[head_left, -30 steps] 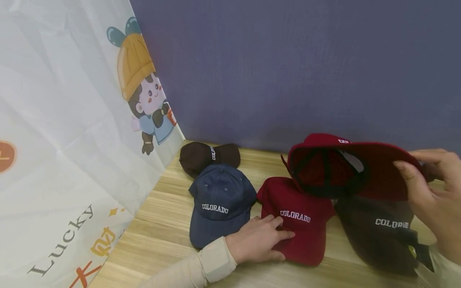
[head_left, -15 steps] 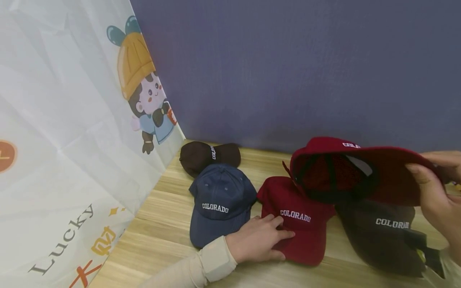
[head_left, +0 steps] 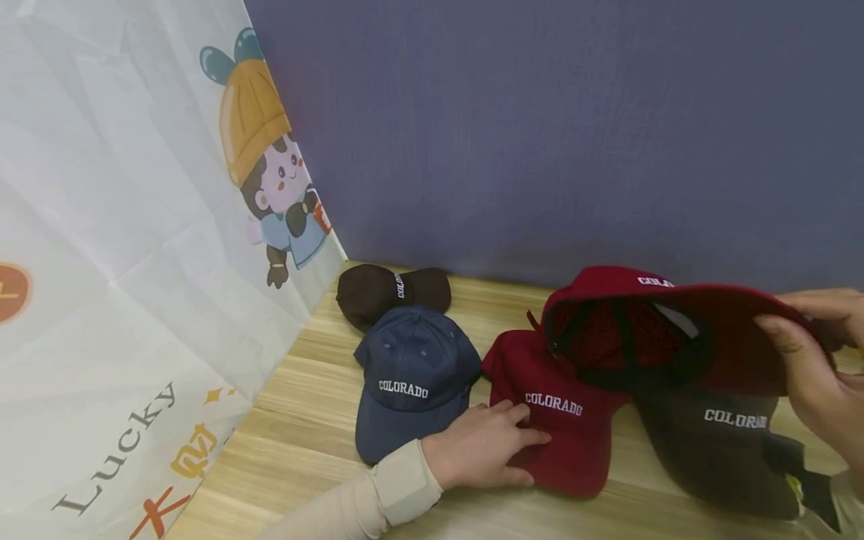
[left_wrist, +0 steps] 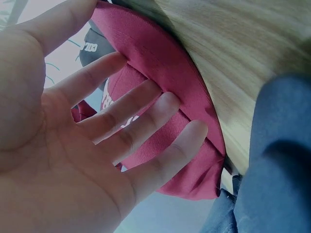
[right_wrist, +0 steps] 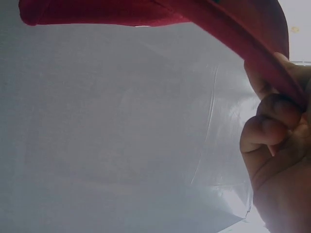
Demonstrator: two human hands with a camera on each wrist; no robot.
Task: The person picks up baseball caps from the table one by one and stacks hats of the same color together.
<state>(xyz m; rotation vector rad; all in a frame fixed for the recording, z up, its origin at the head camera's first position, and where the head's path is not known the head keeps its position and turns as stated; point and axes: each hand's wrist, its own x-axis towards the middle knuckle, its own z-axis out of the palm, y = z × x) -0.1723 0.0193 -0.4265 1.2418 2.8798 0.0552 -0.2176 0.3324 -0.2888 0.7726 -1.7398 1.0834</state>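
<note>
My right hand pinches the brim of a red cap, thumb below and fingers above. The cap is raised, its dark-lined inside facing me, overlapping a second red cap and a black cap. In the right wrist view, the brim sits between the thumb and curled fingers. My left hand rests on the second red cap, which lies on the table. Its spread fingers touch that cap near the brim, as the left wrist view shows.
A navy cap sits left of the lower red cap. Behind it lies a dark brown cap on its side. A white printed sheet forms the left wall, and a grey-blue panel stands at the back of the wooden table.
My right hand has carried the raised red cap a little right and down, closer to the caps beneath. My left hand and the caps on the table stay where they were.
</note>
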